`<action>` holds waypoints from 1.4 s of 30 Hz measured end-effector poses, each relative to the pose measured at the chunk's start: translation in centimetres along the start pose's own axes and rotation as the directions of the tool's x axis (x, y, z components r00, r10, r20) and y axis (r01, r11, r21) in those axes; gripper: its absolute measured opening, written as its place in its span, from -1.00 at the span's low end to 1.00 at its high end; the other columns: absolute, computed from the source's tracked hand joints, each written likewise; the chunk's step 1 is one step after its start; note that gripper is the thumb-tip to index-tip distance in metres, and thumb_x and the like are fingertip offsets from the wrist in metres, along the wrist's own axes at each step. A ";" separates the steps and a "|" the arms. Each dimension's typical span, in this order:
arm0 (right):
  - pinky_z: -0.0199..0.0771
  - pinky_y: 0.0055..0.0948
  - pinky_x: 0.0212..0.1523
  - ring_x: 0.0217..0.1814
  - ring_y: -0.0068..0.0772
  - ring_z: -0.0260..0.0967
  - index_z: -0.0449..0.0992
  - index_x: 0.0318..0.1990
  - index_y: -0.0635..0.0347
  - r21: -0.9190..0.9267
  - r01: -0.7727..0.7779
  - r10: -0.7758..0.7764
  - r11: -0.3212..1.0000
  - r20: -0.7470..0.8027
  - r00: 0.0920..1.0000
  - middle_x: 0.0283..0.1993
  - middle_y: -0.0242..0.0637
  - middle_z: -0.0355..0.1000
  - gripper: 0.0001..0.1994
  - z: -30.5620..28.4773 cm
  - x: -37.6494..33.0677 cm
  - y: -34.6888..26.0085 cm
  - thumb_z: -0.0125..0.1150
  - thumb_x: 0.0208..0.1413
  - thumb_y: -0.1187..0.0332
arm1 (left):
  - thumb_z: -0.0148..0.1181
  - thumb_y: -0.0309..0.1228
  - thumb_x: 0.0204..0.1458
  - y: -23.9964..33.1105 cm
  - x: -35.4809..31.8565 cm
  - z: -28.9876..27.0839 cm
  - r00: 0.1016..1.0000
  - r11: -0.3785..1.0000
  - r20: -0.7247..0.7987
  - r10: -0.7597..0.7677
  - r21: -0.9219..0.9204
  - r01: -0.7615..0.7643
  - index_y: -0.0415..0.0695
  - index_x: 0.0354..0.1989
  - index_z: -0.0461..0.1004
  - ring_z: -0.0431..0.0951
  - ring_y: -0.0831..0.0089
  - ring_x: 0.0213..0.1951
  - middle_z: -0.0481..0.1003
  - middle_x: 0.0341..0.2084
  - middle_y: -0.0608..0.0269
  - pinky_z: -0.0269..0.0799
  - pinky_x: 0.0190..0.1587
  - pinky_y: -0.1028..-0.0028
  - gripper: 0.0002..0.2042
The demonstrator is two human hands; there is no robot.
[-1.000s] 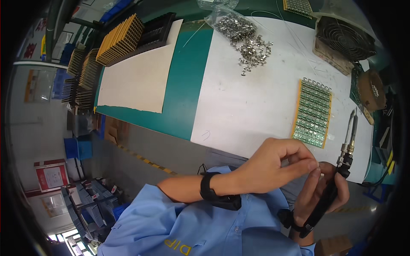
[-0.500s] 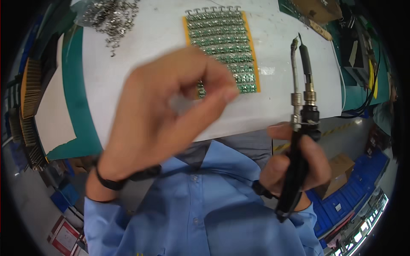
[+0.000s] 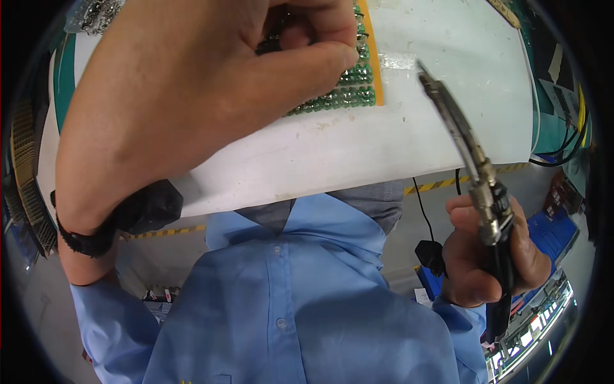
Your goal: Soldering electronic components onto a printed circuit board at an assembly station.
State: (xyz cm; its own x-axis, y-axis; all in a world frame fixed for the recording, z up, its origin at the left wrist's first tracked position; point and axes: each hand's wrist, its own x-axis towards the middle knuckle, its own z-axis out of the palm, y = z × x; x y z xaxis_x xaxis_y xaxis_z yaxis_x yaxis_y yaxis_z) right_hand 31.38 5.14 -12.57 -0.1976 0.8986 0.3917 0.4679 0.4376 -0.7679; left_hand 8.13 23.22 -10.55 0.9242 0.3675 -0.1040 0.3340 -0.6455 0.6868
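Note:
My left hand [image 3: 211,83] reaches over a panel of small green circuit boards [image 3: 352,96] with metal parts in rows and an orange strip along its edge. Its thumb and forefinger are pinched together at the panel's right side; what they hold, if anything, is too small to make out. My right hand [image 3: 470,269] is wrapped round the black handle of a soldering iron [image 3: 457,128], which has a thin metal tube alongside its shaft. The iron's tip points up and to the left, over the white worktop and apart from the panel.
A clear bag of small metal parts [image 3: 96,16] lies at the far left of the white worktop [image 3: 307,141]. A wooden-handled tool [image 3: 505,11] rests at the far right. Black cables [image 3: 572,144] loop beyond the right edge, and blue bins [image 3: 556,230] stand below.
My left hand has moved forward over the panel, its fingers still pinched. My right hand has shifted right and down, and the soldering iron now leans to the left. The view has moved too.

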 end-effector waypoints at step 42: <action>0.32 -0.33 -0.57 -0.57 -0.26 0.38 0.33 -0.17 0.19 -0.111 0.090 -0.084 0.990 0.053 0.995 -0.58 -0.14 0.40 -0.42 2.4 3.2 1.2 -0.04 0.02 -0.22 | 0.29 -0.50 -0.23 -2.0 -1.0 1.5 0.979 0.985 -0.105 0.175 0.010 -0.175 -0.23 -0.40 0.50 0.29 0.50 -0.51 0.38 -0.57 0.29 0.12 -0.42 0.53 -0.82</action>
State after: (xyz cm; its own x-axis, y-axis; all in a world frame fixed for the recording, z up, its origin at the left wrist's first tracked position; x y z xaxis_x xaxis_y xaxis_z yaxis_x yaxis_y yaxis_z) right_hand 29.22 8.59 -13.47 -0.2820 0.8590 0.4274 0.5413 0.5103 -0.6683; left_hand 6.84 23.12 -12.88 0.9436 0.3173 0.0943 0.1690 -0.7068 0.6869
